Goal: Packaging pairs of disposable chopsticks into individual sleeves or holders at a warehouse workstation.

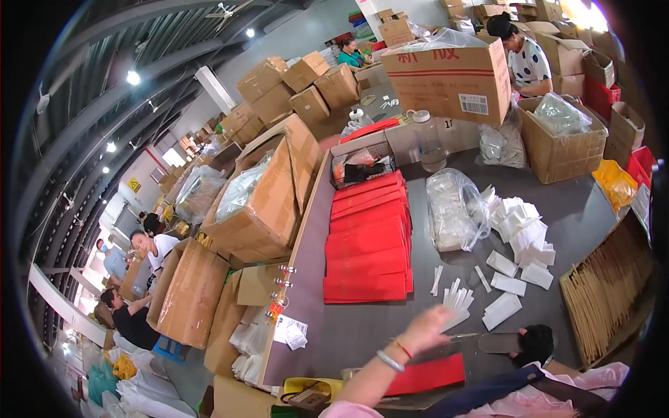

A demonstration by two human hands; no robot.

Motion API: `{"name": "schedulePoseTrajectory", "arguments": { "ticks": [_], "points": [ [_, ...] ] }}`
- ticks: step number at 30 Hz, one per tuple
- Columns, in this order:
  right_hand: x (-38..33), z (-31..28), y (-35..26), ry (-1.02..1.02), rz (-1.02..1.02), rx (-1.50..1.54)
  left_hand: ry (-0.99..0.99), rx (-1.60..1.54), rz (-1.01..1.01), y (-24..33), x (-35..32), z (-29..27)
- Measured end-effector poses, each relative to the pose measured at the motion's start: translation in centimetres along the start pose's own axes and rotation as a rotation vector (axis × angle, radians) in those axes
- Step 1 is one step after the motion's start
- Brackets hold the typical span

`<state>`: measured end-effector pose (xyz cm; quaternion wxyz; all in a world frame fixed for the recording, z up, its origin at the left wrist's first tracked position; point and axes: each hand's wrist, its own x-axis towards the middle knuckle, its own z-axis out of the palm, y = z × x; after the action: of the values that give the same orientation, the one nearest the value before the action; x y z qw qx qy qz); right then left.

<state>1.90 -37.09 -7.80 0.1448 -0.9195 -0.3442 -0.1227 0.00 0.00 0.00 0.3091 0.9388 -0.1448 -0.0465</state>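
My left hand (pixel 425 329), with a bracelet at the wrist, reaches over the near part of the dark table. Its fingertips are at the near end of a fanned bunch of white strips (pixel 458 298); whether they grip one is unclear. My right hand (pixel 535 345), in a black glove, is closed on the end of a flat dark-grey piece (pixel 498 343) close to the tabletop. A red paper envelope (pixel 428 375) lies partly behind my left forearm. Overlapping red envelopes (pixel 366 244) form a long stack. White folded packets (pixel 509 284) lie loose beyond the strips.
A clear bag of white packets (pixel 449 209) and a water bottle (pixel 426 143) stand farther back. Upright brown cards fill a box (pixel 603 285) at right. Cartons (pixel 265 195) crowd the left edge; a large carton (pixel 446 76) stands at the back. Other people work beyond.
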Motion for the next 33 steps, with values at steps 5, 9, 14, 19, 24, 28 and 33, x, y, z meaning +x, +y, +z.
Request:
{"name": "schedulePoseTrajectory", "arguments": {
  "ticks": [5,9,14,19,24,28,33],
  "points": [
    [-0.2,0.8,1.0,0.027,-0.015,0.122,-0.193,0.145,0.022,7.4,-5.8,5.7],
    [0.1,1.6,0.8,0.043,-0.024,0.047,-0.205,0.307,-0.036,6.3,-7.8,8.7],
    [0.3,0.0,0.2,-0.008,0.011,0.115,-0.057,0.319,-0.099,6.5,-7.7,9.3],
    [0.0,0.8,1.2,0.015,-0.055,0.08,-0.176,0.311,-0.165,6.5,-7.4,9.5],
    [-0.2,-0.6,2.0,-0.095,-0.024,0.071,-0.193,0.334,-0.189,7.8,-7.5,9.5],
    [-0.6,-0.4,3.0,-0.187,-0.028,0.097,-0.173,0.342,-0.138,7.6,-7.4,9.8],
    [2.1,-2.1,2.3,-0.38,-0.031,0.162,-0.089,0.414,-0.182,6.9,-7.7,10.2]
  ]
}}
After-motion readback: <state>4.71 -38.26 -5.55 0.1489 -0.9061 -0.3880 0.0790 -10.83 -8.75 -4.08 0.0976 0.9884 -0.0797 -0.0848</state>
